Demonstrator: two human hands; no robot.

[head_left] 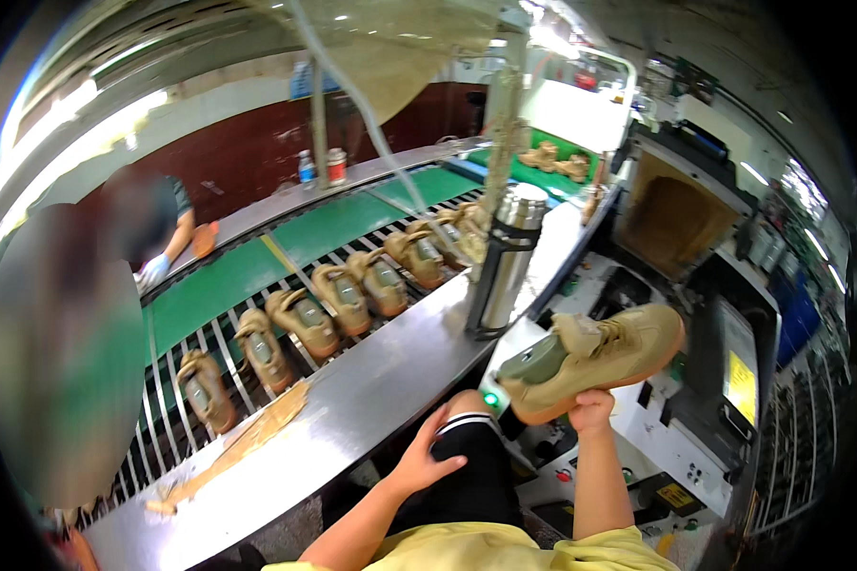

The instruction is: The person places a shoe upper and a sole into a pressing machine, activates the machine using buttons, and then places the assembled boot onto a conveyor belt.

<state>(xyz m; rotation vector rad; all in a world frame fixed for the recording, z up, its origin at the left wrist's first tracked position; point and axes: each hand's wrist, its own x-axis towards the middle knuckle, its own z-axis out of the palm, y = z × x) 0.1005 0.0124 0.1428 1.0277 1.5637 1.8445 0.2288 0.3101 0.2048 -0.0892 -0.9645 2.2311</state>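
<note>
In my right hand (592,410) is a tan lace-up shoe (607,354) with a gum-coloured sole, gripped from below and held up over the machine. Its toe points right, and a green shoe last fills its opening. My left hand (430,455) hangs empty near my knee, thumb and fingers apart. To its left, several tan shoes (305,322), also with lasts inside, stand in a row on the slatted conveyor (167,400). None of these touches either hand.
A steel thermos (512,257) stands on the metal ledge (381,376) ahead of me. The white machine (638,447) with buttons is at my right. Beyond the green belt (324,228), a co-worker's gloved hand (154,270) shows. A pole (507,124) rises behind the thermos.
</note>
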